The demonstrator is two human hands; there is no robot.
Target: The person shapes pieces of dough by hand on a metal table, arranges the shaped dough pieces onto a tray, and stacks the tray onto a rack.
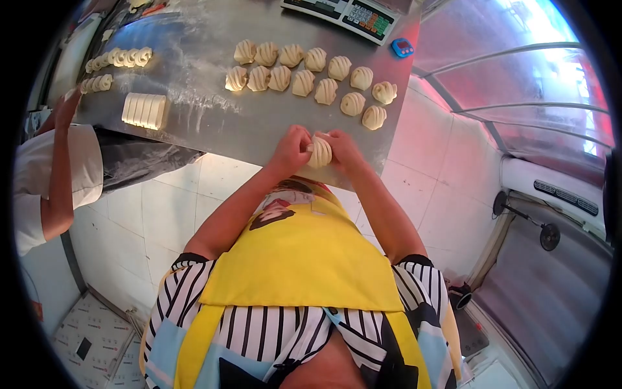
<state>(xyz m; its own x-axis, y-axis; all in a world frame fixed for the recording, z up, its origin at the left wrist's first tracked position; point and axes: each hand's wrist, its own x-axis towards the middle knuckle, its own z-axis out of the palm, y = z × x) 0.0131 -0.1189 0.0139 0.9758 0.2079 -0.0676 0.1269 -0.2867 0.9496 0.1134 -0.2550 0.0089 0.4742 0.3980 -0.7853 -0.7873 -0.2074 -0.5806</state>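
Between my two hands, at the front edge of the metal table (214, 133), is a ridged, twisted dough roll (319, 153). My left hand (295, 148) is closed on its left side, fingers curled. On the upper right side, my right hand (341, 148) pinches the same roll. Beyond my hands, shaped dough rolls (302, 83) of the same striped kind lie in two rows. The nearest one to my right hand is a roll (374, 117) at the row's right end.
A sliced dough block (144, 111) and rows of dough coils (129, 58) lie on the left. Behind are a digital scale (350, 16) and a blue timer (402, 47). A co-worker's arm (59, 162) reaches in at the left edge. Flour dusts the table.
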